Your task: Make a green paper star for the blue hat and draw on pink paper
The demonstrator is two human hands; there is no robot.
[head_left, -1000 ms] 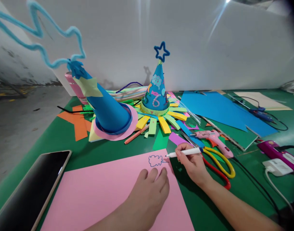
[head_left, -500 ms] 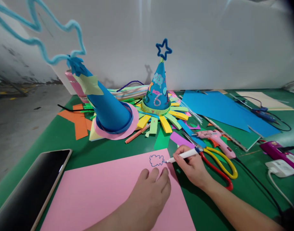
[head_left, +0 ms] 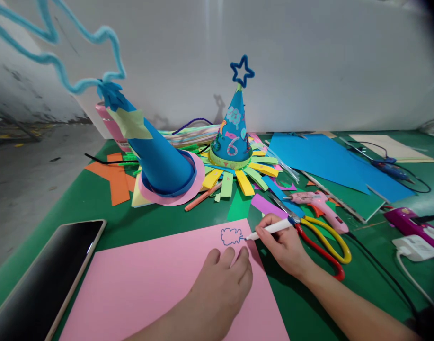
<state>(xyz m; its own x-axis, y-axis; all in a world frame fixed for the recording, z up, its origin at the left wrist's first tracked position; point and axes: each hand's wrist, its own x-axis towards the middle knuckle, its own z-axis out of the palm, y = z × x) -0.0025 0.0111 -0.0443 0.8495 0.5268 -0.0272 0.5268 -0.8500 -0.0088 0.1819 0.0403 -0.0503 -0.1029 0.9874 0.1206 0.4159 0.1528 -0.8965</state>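
Observation:
Pink paper (head_left: 138, 279) lies on the green table, and my left hand (head_left: 224, 282) rests on it with the fingers a little bent and apart. A blue wavy cloud outline (head_left: 231, 237) is drawn near the sheet's far right corner. My right hand (head_left: 282, 246) grips a white marker pen (head_left: 271, 228); its tip touches the paper at the right end of the outline. Scissors (head_left: 325, 239) with red and yellow handles lie beside the right hand. Farther back stand a plain blue cone hat (head_left: 163, 158) with a pink brim and a decorated blue cone hat (head_left: 233, 128).
A phone (head_left: 42, 279) lies at the left. To the right are a pink glue gun (head_left: 319, 206) with a trailing cord, a white plug (head_left: 413, 247) and blue card (head_left: 319, 158). Orange paper strips (head_left: 118, 184) lie behind the phone, near the plain hat.

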